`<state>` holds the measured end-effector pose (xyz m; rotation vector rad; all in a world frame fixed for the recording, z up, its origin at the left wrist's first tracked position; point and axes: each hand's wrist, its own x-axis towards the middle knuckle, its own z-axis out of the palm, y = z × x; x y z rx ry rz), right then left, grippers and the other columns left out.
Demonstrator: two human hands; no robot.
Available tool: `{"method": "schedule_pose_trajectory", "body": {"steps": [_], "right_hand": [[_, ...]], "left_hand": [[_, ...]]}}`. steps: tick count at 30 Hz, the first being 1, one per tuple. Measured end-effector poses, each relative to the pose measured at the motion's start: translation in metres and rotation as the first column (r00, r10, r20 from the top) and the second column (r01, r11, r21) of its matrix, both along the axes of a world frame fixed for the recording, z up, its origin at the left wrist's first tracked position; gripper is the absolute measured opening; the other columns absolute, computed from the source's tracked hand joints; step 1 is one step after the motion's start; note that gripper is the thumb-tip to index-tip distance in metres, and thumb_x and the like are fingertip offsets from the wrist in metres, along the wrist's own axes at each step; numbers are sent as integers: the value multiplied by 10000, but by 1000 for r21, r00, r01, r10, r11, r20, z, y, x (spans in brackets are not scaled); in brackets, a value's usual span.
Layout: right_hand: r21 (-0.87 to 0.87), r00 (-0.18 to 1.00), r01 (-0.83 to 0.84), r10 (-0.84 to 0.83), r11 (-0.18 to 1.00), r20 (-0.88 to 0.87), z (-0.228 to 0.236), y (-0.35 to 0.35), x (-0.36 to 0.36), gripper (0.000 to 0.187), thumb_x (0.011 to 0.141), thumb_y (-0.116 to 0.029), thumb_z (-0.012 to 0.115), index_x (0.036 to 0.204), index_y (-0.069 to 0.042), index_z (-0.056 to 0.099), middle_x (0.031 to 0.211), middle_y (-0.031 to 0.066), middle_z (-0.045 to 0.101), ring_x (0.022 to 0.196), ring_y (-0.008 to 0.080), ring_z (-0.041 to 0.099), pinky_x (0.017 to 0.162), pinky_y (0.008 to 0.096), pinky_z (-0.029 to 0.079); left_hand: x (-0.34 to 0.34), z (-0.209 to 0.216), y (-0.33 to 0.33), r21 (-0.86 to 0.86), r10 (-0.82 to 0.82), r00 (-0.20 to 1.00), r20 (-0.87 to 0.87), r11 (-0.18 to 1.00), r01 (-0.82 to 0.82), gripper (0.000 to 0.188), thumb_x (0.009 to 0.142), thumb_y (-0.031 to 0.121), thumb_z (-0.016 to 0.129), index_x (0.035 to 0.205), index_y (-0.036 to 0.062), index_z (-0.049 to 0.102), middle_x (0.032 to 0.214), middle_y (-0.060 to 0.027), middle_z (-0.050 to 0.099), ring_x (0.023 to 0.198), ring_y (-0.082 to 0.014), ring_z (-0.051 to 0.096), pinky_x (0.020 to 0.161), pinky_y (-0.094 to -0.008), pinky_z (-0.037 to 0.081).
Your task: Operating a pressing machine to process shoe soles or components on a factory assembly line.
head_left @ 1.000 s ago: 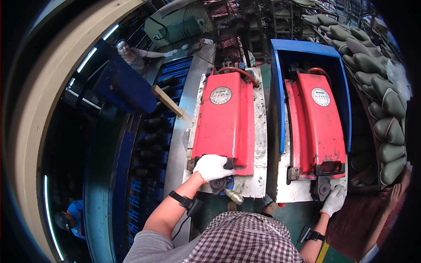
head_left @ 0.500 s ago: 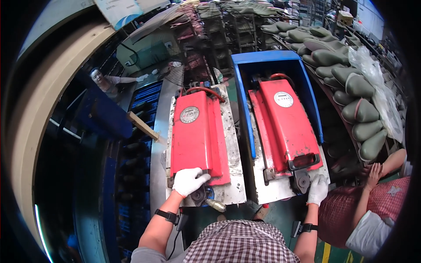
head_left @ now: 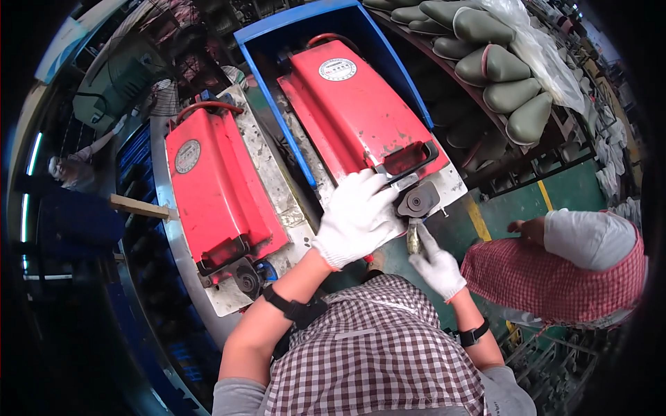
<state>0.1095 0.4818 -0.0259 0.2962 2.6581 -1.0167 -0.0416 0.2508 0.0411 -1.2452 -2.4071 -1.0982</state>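
Above green floor (head_left: 517,211), the left hand (head_left: 357,213) spreads over a metal plate (head_left: 454,186), right hand (head_left: 438,267) half-closed around a brassy handle (head_left: 413,240).

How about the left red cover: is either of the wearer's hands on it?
No, the left hand and right hand are both by the near end of the right red cover.

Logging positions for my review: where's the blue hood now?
At the head view's upper centre, the blue hood stands around the right red machine, left of the green footwear.
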Motion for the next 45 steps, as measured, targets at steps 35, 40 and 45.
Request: {"method": "schedule_pose_trajectory", "body": {"steps": [35, 40, 45], "right_hand": [[-958, 851, 11, 501, 287, 159, -35, -49, -121, 1008, 841, -320, 841, 1645, -100, 273, 1142, 144, 701, 833, 229, 708, 624, 267, 515], [-551, 394, -807, 889, 211, -235, 31, -130, -153, 753, 885, -63, 646, 1595, -32, 398, 1447, 154, 602, 1333, 265, 572, 1125, 398, 446], [-67, 691, -625, 511, 778, -511, -4, -151, -136, 439, 876, -38, 685, 1315, -31, 682, 1218, 156, 688, 1159, 312, 641, 1044, 407, 477]], "left_hand": [[84, -46, -45, 643, -425, 522, 740, 217, -734, 943, 889, 427, 745, 1583, -24, 292, 1479, -196, 531, 1329, -302, 584, 1094, -418, 513], [154, -34, -105, 459, -419, 558, 716, -318, -829, 660, 850, 262, 652, 1437, -6, 513, 1365, -177, 629, 1204, -304, 663, 1064, -459, 545], [218, -131, -212, 203, -74, 329, 942, -653, -729, 476, 849, 300, 677, 1271, 81, 659, 1219, -90, 719, 1123, -275, 693, 1000, -434, 565]]}}
